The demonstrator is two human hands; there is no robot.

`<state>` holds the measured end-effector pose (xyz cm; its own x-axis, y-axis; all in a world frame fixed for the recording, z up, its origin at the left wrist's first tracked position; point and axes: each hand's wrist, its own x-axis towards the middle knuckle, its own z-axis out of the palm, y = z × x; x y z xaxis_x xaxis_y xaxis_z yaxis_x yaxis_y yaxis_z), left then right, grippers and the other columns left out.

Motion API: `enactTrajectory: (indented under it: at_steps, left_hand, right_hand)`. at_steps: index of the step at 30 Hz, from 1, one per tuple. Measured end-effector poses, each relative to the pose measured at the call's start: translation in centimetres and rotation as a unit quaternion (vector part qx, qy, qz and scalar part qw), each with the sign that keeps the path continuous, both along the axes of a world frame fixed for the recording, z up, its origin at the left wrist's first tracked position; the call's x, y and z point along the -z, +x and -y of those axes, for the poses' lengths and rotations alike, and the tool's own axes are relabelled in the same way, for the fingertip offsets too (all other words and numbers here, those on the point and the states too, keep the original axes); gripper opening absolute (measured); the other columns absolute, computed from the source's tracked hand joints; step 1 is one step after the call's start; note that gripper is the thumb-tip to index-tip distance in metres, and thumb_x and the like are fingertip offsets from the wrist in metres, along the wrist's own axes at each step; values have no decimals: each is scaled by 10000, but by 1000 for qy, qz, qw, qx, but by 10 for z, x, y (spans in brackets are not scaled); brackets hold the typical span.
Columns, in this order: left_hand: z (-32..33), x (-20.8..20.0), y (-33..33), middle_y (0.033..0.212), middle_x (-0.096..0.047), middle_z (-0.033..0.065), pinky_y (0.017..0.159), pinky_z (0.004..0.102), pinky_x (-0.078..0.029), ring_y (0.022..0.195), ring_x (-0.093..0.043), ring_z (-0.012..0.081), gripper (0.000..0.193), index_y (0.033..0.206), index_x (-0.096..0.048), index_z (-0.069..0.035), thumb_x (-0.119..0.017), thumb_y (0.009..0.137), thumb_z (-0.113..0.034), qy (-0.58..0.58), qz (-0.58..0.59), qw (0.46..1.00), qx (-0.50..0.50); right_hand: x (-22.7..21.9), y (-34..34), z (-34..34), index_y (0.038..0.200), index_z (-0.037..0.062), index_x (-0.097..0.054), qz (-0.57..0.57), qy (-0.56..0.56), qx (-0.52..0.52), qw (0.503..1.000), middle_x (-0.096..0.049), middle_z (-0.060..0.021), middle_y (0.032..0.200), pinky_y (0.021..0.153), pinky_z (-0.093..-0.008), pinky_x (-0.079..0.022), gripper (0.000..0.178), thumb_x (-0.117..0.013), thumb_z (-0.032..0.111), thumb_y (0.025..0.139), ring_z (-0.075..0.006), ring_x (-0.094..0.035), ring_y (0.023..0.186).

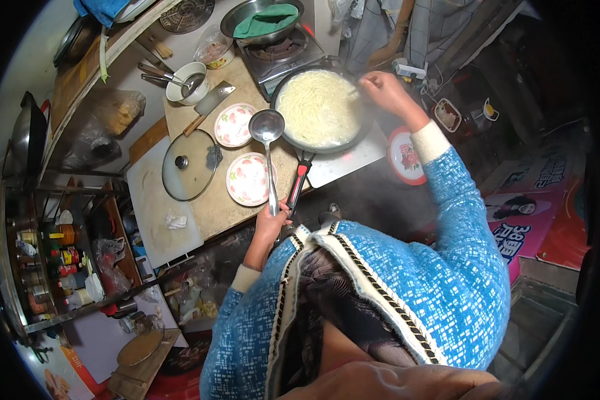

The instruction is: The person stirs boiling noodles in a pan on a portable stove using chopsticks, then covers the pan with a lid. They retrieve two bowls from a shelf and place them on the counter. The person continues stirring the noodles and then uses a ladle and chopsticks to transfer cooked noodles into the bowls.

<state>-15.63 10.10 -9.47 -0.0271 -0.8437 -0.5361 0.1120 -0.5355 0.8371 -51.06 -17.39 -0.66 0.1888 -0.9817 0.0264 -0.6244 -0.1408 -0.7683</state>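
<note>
My left hand (270, 223) is closed around the handle of a metal ladle (267, 125), whose bowl hangs between two flowered bowls and the pan. Noodles (319, 107) in pale broth fill the dark frying pan (357, 136), and its black-and-red handle (300, 179) points toward me, close to my left hand. Over the pan's right rim is my right hand (383, 90), fingers pinched together; whatever they may hold is too small to make out. One flowered bowl (235, 125) stands behind another flowered bowl (249, 180), left of the pan.
A glass lid (192, 165) lies left of the bowls, with a cleaver (215, 99) behind. Farther back are a white bowl with utensils (188, 85) and a gas stove (283, 60) bearing a metal basin (263, 30). A red-rimmed basin (405, 155) sits at the right.
</note>
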Motion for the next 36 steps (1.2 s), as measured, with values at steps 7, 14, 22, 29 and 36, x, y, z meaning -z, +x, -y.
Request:
enactTrajectory:
  at_steps: [7, 14, 22, 29, 36]
  left_hand:
    - [-1, 4, 1, 1363, -558, 137, 679, 260, -546, 889, -618, 124, 84, 914, -563, -29, -546, 881, 47, -4, -3, 1000, -3]
    - [-4, 4, 1, 1359, -562, 130, 689, 256, -548, 905, -624, 124, 77, 943, -565, -36, -555, 893, 22, 1, -6, 1000, -10]
    - [-4, 3, -2, 1351, -566, 141, 688, 252, -552, 909, -624, 123, 92, 957, -564, -41, -554, 892, 24, 5, 13, 1000, -21]
    - [-8, 1, -8, 1287, -623, 123, 659, 253, -539, 855, -614, 108, 108, 923, -581, -43, -553, 865, 44, 1, 3, 998, -66]
    - [-9, -2, -11, 1276, -627, 115, 667, 253, -542, 901, -619, 114, 108, 925, -581, -41, -543, 881, 50, -8, 4, 997, -73]
  right_hand:
    - [51, 25, -3, 994, -46, -690, 92, 41, 24, 995, -719, -149, 846, 728, -329, -528, 324, -582, 255, 944, -214, -697, 760]
    - [36, -4, 46, 906, -45, -685, 146, 33, 40, 988, -703, -90, 763, 662, -301, -513, 332, -558, 253, 976, -166, -669, 672]
    - [62, 28, 58, 904, -44, -693, 104, 76, -66, 989, -713, -93, 794, 734, -346, -526, 356, -602, 297, 943, -198, -683, 754]
    - [45, 38, 111, 846, -10, -685, 69, -65, 63, 994, -681, -109, 716, 680, -372, -503, 353, -578, 312, 943, -228, -663, 696]
    - [45, 54, 108, 827, -6, -675, 67, 159, -149, 974, -680, -73, 705, 624, -335, -511, 350, -574, 302, 958, -184, -642, 574]
